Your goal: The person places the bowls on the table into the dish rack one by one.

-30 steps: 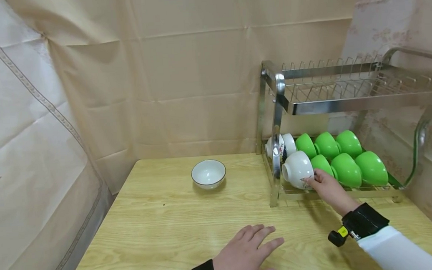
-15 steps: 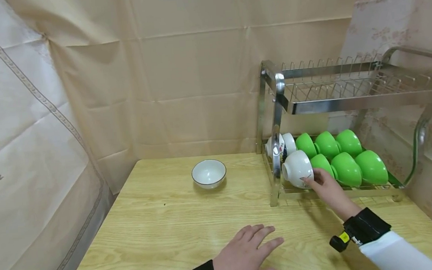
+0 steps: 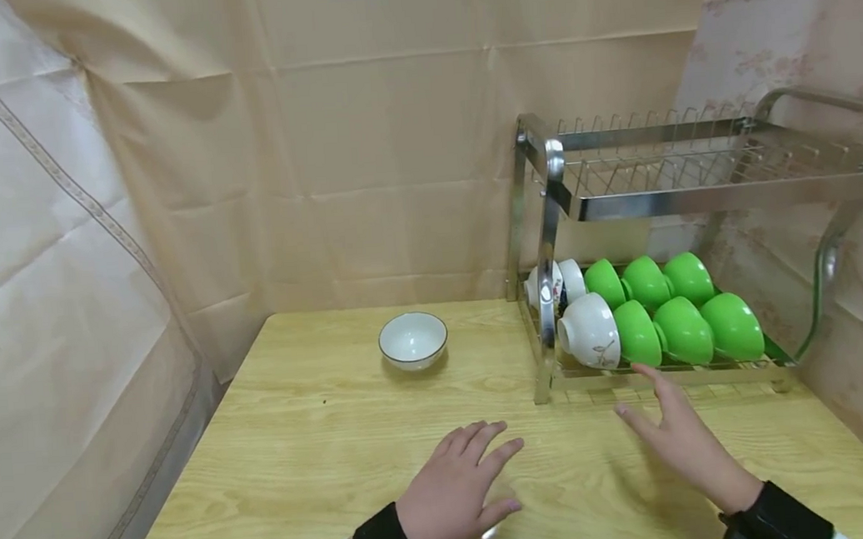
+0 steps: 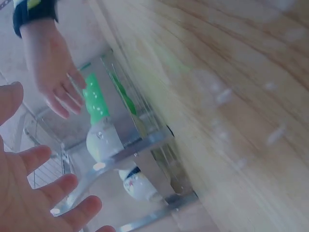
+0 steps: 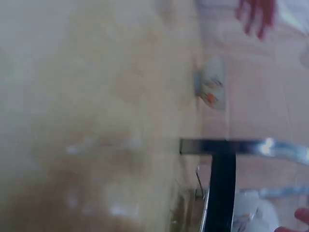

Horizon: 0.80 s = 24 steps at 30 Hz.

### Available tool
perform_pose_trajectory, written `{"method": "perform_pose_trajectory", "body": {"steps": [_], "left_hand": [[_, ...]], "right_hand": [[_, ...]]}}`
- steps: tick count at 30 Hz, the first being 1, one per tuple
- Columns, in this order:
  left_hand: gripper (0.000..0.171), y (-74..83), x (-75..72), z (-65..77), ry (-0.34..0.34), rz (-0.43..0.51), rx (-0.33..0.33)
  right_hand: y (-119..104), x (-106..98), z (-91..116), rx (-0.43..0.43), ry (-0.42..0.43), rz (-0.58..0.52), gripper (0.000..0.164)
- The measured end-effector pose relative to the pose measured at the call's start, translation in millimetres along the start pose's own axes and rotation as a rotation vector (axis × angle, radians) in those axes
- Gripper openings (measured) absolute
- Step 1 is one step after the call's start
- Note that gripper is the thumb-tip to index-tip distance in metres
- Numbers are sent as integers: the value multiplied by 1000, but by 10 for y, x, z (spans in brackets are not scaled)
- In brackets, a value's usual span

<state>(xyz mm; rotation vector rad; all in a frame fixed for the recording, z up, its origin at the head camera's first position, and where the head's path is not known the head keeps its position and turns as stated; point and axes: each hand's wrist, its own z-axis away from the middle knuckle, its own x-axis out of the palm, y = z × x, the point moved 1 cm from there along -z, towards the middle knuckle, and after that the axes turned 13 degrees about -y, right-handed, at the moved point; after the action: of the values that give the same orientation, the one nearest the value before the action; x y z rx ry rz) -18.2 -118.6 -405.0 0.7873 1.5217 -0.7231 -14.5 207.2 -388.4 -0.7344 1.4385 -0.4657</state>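
On the lower shelf of the metal dish rack [image 3: 667, 203], a white bowl with a floral print [image 3: 590, 332] stands on its side at the front left. My right hand [image 3: 687, 444] is just in front of the rack, fingers extended and holding nothing, its fingertips near a green bowl [image 3: 637, 334]. Over the table, my left hand [image 3: 458, 489] is spread with nothing in it; its spread fingers show at the left edge of the left wrist view. Another white bowl with a dark rim [image 3: 413, 341] sits upright on the table, apart from both hands.
Two rows of bowls fill the rack's lower shelf, several green ones [image 3: 682, 331] to the right and white ones [image 3: 571, 280] at the back left. The wire upper tier [image 3: 657, 162] overhangs them. Beige cloth [image 3: 378, 156] hangs behind the wooden table [image 3: 281, 480].
My right hand has let go of the white floral bowl and drawn back toward me, leaving it on the rack. My left hand has shifted slightly left and up.
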Motion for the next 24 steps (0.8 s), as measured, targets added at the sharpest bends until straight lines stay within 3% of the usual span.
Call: {"method": "perform_pose_trajectory", "body": {"steps": [8,15,19,24], "left_hand": [[64,-135,3,47,-11,22,-69],[64,-357,36,33,-63,89,-157],[67,-685,50,-51,-50,144,-259],[66,-1232,-11,-269,35,74,-368]], "right_hand": [[-157,287,285,-238,51,489,76],[-204,333,326,-284,37,617,76],[-228,382,384,-329,45,653,73],[-246,426,435,-382,70,673,68]]}}
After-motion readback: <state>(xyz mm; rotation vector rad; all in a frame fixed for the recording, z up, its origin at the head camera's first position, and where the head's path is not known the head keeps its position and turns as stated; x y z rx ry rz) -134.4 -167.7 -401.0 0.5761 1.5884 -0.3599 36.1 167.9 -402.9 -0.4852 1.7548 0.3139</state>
